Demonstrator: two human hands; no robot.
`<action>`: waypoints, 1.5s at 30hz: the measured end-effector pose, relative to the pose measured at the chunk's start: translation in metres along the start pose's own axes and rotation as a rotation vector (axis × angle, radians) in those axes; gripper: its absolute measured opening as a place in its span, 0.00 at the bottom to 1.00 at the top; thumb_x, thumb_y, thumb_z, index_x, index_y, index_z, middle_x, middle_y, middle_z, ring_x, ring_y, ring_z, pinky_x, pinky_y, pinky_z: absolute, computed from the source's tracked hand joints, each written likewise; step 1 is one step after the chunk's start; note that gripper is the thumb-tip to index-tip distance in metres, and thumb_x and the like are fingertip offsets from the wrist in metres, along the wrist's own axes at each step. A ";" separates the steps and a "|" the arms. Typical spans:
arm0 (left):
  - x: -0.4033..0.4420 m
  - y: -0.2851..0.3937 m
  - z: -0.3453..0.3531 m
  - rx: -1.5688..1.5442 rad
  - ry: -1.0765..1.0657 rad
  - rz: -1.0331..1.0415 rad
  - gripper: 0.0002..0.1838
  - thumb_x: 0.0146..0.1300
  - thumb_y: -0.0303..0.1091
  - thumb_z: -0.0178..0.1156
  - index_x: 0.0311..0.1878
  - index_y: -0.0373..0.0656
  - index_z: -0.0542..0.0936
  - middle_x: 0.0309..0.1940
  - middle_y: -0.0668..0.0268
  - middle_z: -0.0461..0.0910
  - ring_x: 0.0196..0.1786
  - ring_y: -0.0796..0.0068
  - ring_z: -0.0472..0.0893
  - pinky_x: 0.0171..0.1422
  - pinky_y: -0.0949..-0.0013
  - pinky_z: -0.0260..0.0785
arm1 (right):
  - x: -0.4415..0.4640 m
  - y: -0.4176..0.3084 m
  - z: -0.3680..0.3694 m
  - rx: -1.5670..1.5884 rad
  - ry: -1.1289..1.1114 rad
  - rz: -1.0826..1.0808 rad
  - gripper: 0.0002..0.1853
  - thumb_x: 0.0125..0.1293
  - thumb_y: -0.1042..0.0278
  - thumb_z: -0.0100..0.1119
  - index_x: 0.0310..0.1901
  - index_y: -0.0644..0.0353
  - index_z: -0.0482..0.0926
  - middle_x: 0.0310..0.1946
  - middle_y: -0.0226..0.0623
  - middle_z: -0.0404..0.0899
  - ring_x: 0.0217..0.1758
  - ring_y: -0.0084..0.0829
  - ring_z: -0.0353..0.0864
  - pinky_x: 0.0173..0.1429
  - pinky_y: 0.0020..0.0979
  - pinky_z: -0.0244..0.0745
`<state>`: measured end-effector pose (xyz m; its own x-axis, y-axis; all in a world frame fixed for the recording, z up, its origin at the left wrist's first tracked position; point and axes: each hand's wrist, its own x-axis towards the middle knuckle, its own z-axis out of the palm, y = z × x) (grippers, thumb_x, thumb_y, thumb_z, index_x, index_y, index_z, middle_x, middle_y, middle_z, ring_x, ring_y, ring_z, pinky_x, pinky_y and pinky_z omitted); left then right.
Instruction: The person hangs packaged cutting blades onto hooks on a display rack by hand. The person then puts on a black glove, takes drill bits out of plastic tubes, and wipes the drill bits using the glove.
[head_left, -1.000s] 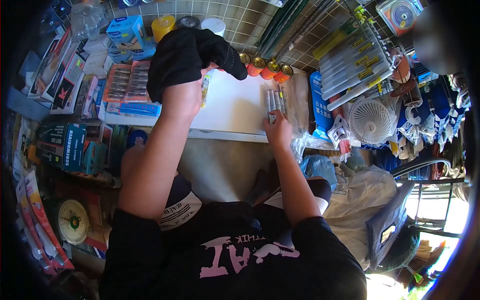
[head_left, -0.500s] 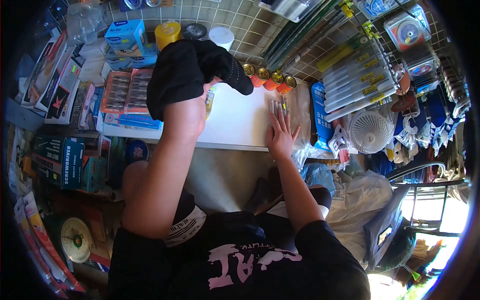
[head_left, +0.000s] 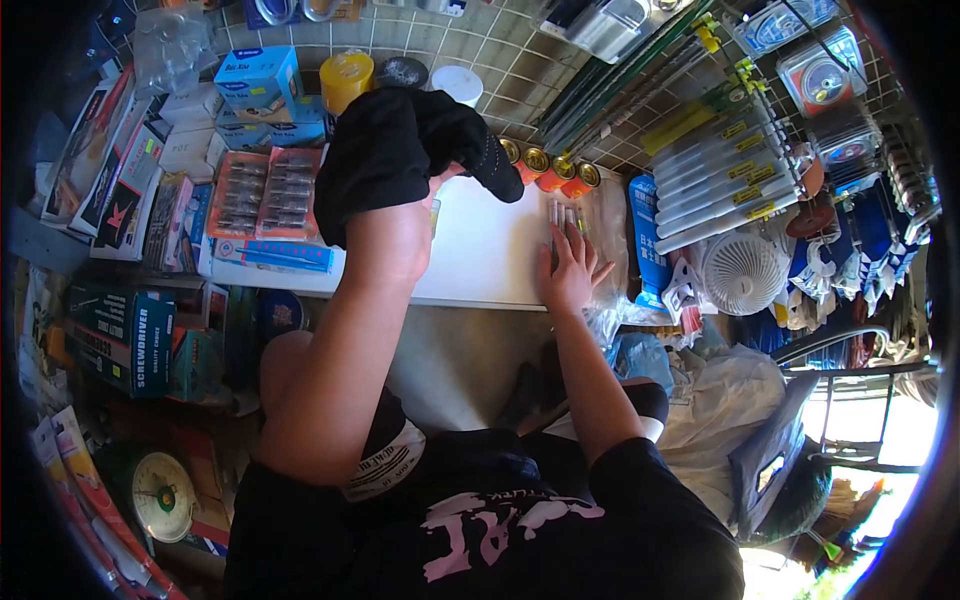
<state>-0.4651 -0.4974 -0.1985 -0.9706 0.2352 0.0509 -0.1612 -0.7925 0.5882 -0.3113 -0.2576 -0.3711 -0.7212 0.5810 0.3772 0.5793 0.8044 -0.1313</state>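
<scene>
My left hand (head_left: 447,178) is mostly hidden under a black cloth item (head_left: 400,150), which drapes over the wrist and reaches above the white tabletop (head_left: 480,250); its fingers cannot be made out. On the right part of the top, my right hand (head_left: 570,270) lies with its fingers spread over the near end of a small row of slim tubes (head_left: 566,216). A small yellow-labelled item (head_left: 434,215) shows partly beside my left wrist. Several orange-red cans (head_left: 556,175) line the back right edge of the top.
Packs in red trays (head_left: 265,195) and blue boxes (head_left: 257,82) fill the left. Yellow (head_left: 346,80) and white (head_left: 457,85) tubs stand behind. White tubes (head_left: 715,185) and a fan (head_left: 742,270) are at right. A dial scale (head_left: 163,497) sits lower left.
My right hand, bent over the tubes at first, has opened out with spread fingers over their near end. The view has shifted slightly; my left hand stays under the black cloth.
</scene>
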 end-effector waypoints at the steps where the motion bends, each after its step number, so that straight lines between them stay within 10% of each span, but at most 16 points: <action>1: 0.001 0.002 -0.002 0.005 -0.067 0.000 0.18 0.78 0.48 0.50 0.53 0.43 0.80 0.47 0.63 0.85 0.51 0.68 0.82 0.63 0.56 0.71 | 0.001 -0.002 0.003 0.003 0.009 0.027 0.26 0.66 0.48 0.57 0.66 0.32 0.76 0.71 0.28 0.70 0.76 0.43 0.62 0.78 0.73 0.25; 6: 0.004 0.013 -0.002 0.004 -0.374 -0.044 0.20 0.78 0.47 0.50 0.53 0.39 0.79 0.48 0.61 0.85 0.51 0.66 0.82 0.62 0.54 0.72 | 0.004 -0.001 0.002 0.147 0.099 0.077 0.21 0.61 0.50 0.64 0.56 0.39 0.84 0.69 0.32 0.72 0.75 0.46 0.62 0.78 0.72 0.26; 11: -0.005 0.014 0.006 0.054 -0.228 -0.035 0.20 0.77 0.48 0.52 0.54 0.39 0.80 0.47 0.63 0.84 0.49 0.68 0.81 0.62 0.56 0.72 | 0.004 0.040 -0.070 0.675 0.396 -0.052 0.08 0.61 0.80 0.60 0.41 0.63 0.82 0.41 0.43 0.84 0.46 0.44 0.84 0.53 0.34 0.78; 18: -0.009 0.005 0.011 0.107 -0.263 -0.031 0.20 0.76 0.49 0.52 0.49 0.39 0.80 0.41 0.65 0.85 0.46 0.69 0.83 0.56 0.61 0.75 | 0.063 0.132 -0.167 0.935 0.716 0.349 0.10 0.67 0.79 0.47 0.43 0.63 0.80 0.30 0.30 0.79 0.28 0.21 0.75 0.39 0.25 0.76; 30: -0.033 0.003 0.026 0.187 -0.314 -0.047 0.19 0.72 0.46 0.51 0.35 0.40 0.79 0.30 0.61 0.82 0.35 0.60 0.83 0.47 0.57 0.77 | 0.183 0.187 -0.140 1.008 0.385 0.407 0.21 0.62 0.74 0.57 0.58 0.67 0.77 0.37 0.46 0.86 0.37 0.32 0.87 0.40 0.35 0.81; 35: -0.031 0.001 0.020 0.153 -0.298 -0.060 0.20 0.72 0.46 0.50 0.34 0.39 0.79 0.29 0.60 0.81 0.35 0.58 0.82 0.45 0.55 0.78 | 0.215 0.185 -0.143 0.640 0.516 0.374 0.24 0.59 0.59 0.68 0.54 0.64 0.83 0.49 0.55 0.85 0.56 0.53 0.84 0.60 0.43 0.78; 45: -0.025 -0.006 0.019 0.107 -0.276 -0.086 0.21 0.76 0.52 0.51 0.40 0.42 0.80 0.34 0.62 0.85 0.38 0.65 0.83 0.50 0.60 0.75 | 0.234 0.192 -0.130 0.823 0.558 0.471 0.17 0.62 0.62 0.63 0.47 0.66 0.84 0.44 0.59 0.85 0.52 0.54 0.85 0.55 0.43 0.77</action>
<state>-0.4368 -0.4880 -0.1878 -0.8668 0.4544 0.2055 -0.2068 -0.7025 0.6810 -0.3190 0.0166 -0.1886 -0.1008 0.8807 0.4629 0.1717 0.4737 -0.8638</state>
